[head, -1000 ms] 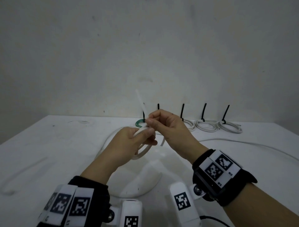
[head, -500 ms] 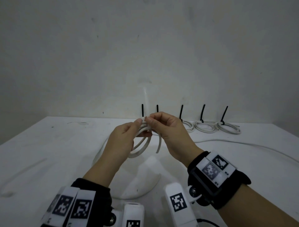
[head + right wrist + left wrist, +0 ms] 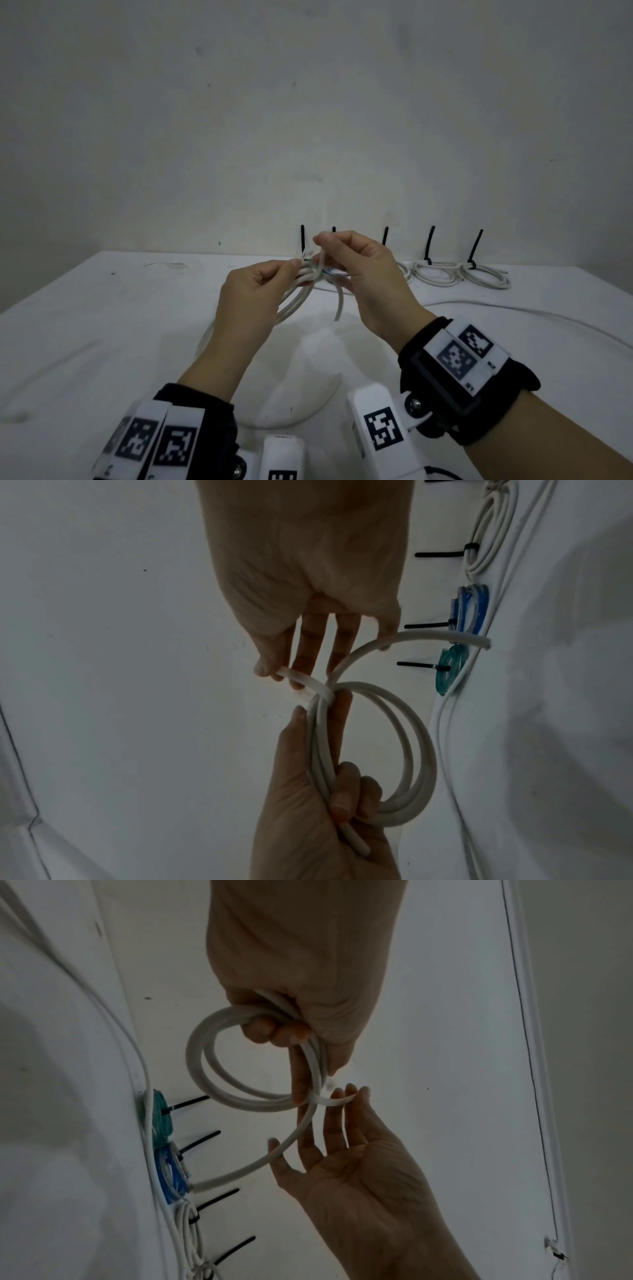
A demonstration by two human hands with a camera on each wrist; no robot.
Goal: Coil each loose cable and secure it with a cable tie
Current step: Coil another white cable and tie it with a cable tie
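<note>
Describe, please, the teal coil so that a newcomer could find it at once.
Look along the back edge of the white table, where tied coils lie in a row by the wall. The teal coil is at the row's left end, beside a blue coil; the remaining coils are white.

In front of you is a white table (image 3: 102, 325), its top scuffed with small dark marks. Behind it, at 12 o'clock, a plain grey-white wall (image 3: 308, 120) stands in dim light.

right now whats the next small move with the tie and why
Probably pull the white tie snug with the right hand: it is looped round the coil that the left hand grips, and the right fingertips pinch its tail.
</note>
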